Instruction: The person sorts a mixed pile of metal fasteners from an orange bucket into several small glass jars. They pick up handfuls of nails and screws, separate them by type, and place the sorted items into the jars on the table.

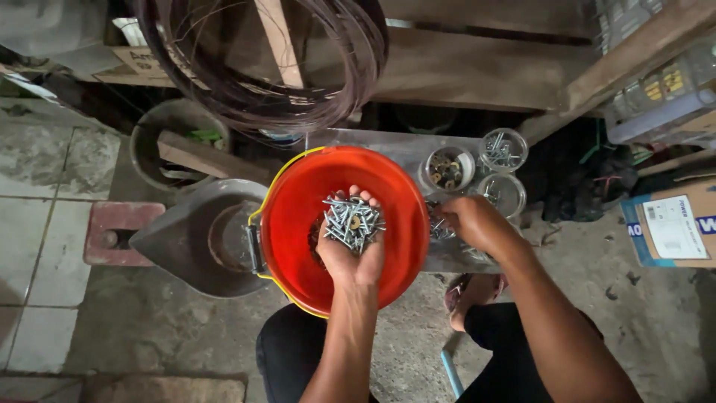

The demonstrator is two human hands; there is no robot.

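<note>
My left hand (347, 250) is held palm up over a red bucket (297, 203) with a yellow handle, cupping a heap of silver screws (353, 222). My right hand (473, 222) reaches to the right of the bucket, fingers down on loose screws lying on a flat clear sheet (388, 143). Three round clear containers stand just beyond it: one with brown washers (447, 169), one with screws (503, 150), and one nearly bare (501, 195). More screws lie in the bottom of the bucket, mostly hidden by my left hand.
A grey metal scoop-shaped pan (200, 237) lies left of the bucket. A large coil of dark wire (246, 89) hangs above. A grey tub (173, 142) with wood scrap sits at the back left, a cardboard box (675, 227) at the right.
</note>
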